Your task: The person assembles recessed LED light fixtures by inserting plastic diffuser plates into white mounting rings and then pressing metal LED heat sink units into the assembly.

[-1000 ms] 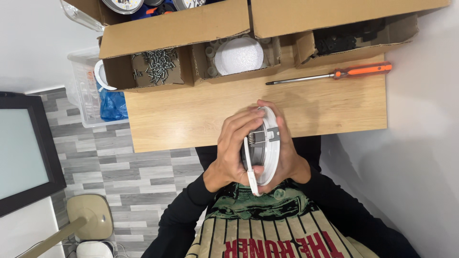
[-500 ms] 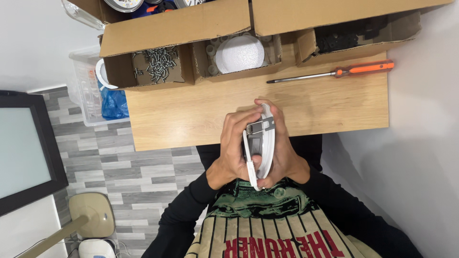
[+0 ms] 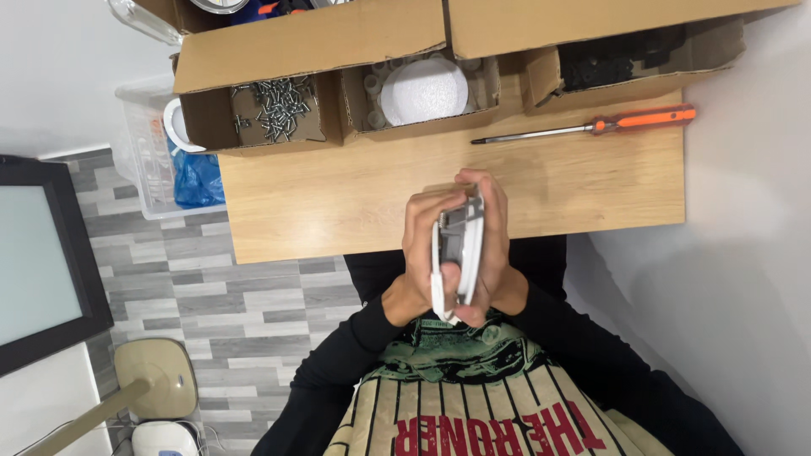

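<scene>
Both hands are pressing together on a round white light fitting [image 3: 457, 252], holding it edge-on to the camera just above the near edge of the wooden table [image 3: 338, 203], close to the chest.

Left hand [image 3: 420, 253] is wrapping the left face, fingers curling over the top rim. Right hand [image 3: 498, 245] is covering the right face, fingertips meeting the left ones at the top. So the fitting is sitting clamped between the palms, neither hand nearer than the other.

The disc's plane is running away from the body: top rim pointing toward the boxes, bottom rim toward the shirt. A grey metal clip is showing in the gap near the top; details too small to tell.

Everything else is lying well apart, beyond the hands: orange-handled screwdriver [image 3: 591, 127] lying crosswise on the table to the far right, tip pointing left; cardboard box of screws [image 3: 274, 108] far left; box with a white disc [image 3: 424, 89] straight ahead of the fitting's top rim.
</scene>
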